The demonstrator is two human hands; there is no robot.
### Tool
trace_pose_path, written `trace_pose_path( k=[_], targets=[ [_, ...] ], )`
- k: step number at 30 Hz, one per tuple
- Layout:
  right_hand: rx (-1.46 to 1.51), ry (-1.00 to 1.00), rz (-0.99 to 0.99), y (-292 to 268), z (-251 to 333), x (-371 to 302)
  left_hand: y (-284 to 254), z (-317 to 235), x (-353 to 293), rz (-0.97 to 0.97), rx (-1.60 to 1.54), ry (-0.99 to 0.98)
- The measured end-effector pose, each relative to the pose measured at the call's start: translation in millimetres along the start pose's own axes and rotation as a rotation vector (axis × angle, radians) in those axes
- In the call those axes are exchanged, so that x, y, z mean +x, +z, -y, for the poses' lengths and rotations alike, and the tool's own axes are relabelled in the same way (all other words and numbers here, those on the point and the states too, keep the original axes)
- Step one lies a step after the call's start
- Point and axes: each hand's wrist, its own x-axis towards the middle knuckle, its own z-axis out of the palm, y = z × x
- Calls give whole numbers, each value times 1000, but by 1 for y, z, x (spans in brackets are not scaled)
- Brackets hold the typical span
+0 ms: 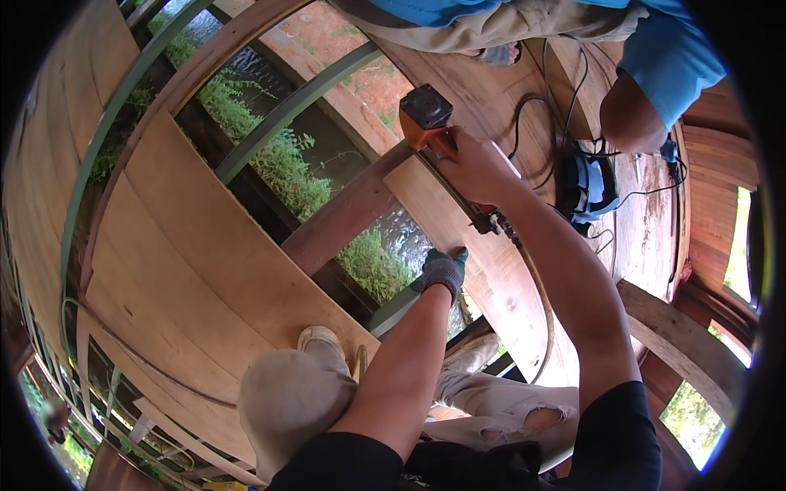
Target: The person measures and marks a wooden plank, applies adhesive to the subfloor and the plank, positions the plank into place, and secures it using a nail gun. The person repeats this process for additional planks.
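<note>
My right hand [477, 166] is wrapped round the handle of an orange and black nail gun [419, 135]. The gun is held over a light wooden plank [449, 227], and from its rear end an air hose [542, 309] curves back toward my legs. My left hand [444, 272], in a grey and green work glove, grips the left edge of that plank, a little nearer to me than the gun. Some of its fingers are hidden. The gun's nose is hard to make out from here.
Between the planks, an open gap shows green metal beams [303, 106], a reddish-brown beam [352, 209], plants and water below. Laid boards [188, 229] cover the left. A co-worker in a blue shirt [675, 53] is at the far right, near a blue corded power tool [588, 186] and black cables.
</note>
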Motion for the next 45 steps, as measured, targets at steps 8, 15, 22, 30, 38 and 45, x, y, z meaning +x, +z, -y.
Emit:
trace_pose_path(
  k=[8,15,22,30,38,45],
  targets=[
    [-48,-36,8,-1,-3,6,-14,-11,1,67,5,-46],
    [-7,-35,-7,4,-12,9,-8,-10,5,60,-24,-49],
    [-11,-18,7,3,-5,8,10,1,17,20,-21,-49],
    [82,54,-264,1,-36,-11,11,-1,19,25,-16,-58],
    [255,288,-274,17,-83,-65,19,14,30,62,-157,-51],
    [322,318,-243,38,-107,-79,-37,-30,-14,112,-168,-83]
  ],
)
